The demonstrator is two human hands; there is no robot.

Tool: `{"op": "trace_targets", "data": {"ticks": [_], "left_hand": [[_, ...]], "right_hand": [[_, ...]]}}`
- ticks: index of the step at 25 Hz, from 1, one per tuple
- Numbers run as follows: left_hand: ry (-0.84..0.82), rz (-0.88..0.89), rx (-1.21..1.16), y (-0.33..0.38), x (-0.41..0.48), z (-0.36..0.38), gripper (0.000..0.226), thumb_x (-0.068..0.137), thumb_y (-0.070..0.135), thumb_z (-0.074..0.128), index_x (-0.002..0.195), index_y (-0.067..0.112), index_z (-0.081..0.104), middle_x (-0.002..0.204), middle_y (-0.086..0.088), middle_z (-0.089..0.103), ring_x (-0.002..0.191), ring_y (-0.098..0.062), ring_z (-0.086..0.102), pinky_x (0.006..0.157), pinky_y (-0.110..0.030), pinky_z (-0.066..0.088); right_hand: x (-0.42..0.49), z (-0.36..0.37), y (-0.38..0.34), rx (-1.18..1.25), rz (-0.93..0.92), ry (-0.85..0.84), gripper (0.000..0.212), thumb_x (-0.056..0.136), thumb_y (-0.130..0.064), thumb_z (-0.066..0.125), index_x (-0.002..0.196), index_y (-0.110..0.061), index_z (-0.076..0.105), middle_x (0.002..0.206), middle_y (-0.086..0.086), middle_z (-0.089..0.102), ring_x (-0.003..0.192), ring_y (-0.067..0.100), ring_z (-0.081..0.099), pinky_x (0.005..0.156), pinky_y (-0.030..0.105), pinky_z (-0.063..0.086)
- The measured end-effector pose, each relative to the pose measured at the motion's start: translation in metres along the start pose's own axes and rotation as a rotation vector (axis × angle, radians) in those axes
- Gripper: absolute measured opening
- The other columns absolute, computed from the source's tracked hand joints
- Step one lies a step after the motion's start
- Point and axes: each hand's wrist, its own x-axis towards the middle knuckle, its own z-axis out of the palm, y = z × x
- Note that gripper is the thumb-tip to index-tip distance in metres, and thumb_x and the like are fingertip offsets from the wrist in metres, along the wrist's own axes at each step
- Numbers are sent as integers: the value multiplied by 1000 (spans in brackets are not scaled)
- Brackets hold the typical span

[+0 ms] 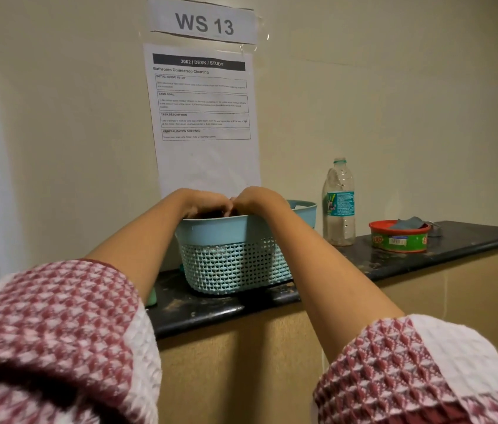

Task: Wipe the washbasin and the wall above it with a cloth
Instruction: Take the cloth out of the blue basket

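Both hands are in at the basket together: left hand (208, 205) and right hand (255, 200) meet knuckle to knuckle over the near rim of the pale blue woven-plastic basket (232, 261), fingers curled down inside it. Something dark sits under the fingertips, but whether either hand grips it, I can't tell; the rim hides the fingers' ends. Red-and-white patterned sleeves (58, 325) frame the near edge of the view.

Moving outward, the basket stands on the speckled black stone countertop (471, 237), close against the cream wall (394, 102). To its right, just beside it, stands a clear plastic water bottle (339, 206), upright and capless.

Now the one that matters: a crumpled grey cloth (410, 223) lies on top of the round red-and-green tub (399, 240), well to the right of both hands, past the bottle. It's draped with its long side running left to right. So the right hand is the nearer one, and I'd judge a reach for it would go sideways and to the right, skirting that bottle (an easy thing to knock over).

Above the hands, a printed white instruction sheet (205, 117) is taped to the wall under a "WS 13" label (203, 22). No washbasin is in view from here, so wiping looks not yet begun.
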Motion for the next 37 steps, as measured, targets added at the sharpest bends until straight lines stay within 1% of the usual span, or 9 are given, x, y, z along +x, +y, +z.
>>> {"op": "trace_targets", "data": {"ticks": [2,6,12,15,18,22,28,31,37], "left_hand": [[-36,99,-422,0,-3,-9,15,61,1,39,54,5,51,51,-10,54,43,-21,55,48,-21,51],[11,319,-1042,-4,0,-22,25,52,8,36,70,4,53,67,-15,61,62,-30,64,59,-41,59],[208,505,-1153,0,-5,-20,15,76,21,58,73,8,64,64,-12,70,75,-29,63,69,-35,57],[241,546,-1195,10,-10,-13,18,73,3,44,65,7,59,57,-10,65,69,-26,60,70,-36,55],[301,545,-1145,20,-20,-11,13,76,-3,48,72,6,57,61,-12,65,66,-26,61,70,-36,54],[595,530,-919,14,-29,-14,33,66,1,77,96,-2,63,86,-16,69,76,-27,67,71,-34,59],[626,476,-1309,-16,-91,-28,62,51,17,89,104,-1,62,103,-20,70,85,-34,70,75,-49,58],[572,469,-1358,-64,-149,-1,40,73,27,74,106,6,64,91,-13,72,80,-26,70,64,-36,61],[614,129,-1528,-222,-236,116,37,85,38,57,106,9,66,84,-10,71,75,-24,68,63,-32,59]], "right_hand": [[-1,0,0,177,-6,82,65,100,-49,16,136,-5,46,146,20,40,132,34,39,109,47,31],[-6,-3,1,398,-5,202,96,88,-70,-1,138,-2,45,147,24,38,134,36,37,108,46,27],[-4,-10,4,757,-60,95,119,65,-90,-1,144,-11,39,151,18,33,138,35,32,114,48,24],[-2,-12,11,991,-119,-51,100,73,-86,29,131,-8,54,129,17,59,116,33,56,96,44,48],[-11,-22,21,1285,-157,48,51,89,-42,61,113,3,59,88,15,67,75,29,66,61,35,56],[-21,-25,10,1661,-190,361,7,88,-1,61,94,-2,58,82,14,63,71,24,63,68,36,54],[-84,-18,-61,2019,-204,178,7,89,-1,60,86,4,58,78,16,63,69,29,63,74,42,55],[-132,20,-92,2068,-160,-24,9,90,-4,60,86,5,59,90,23,64,76,32,63,86,49,53],[-246,195,-98,2071,259,-382,28,87,-9,62,108,10,59,104,28,67,90,39,67,85,52,54]]}}
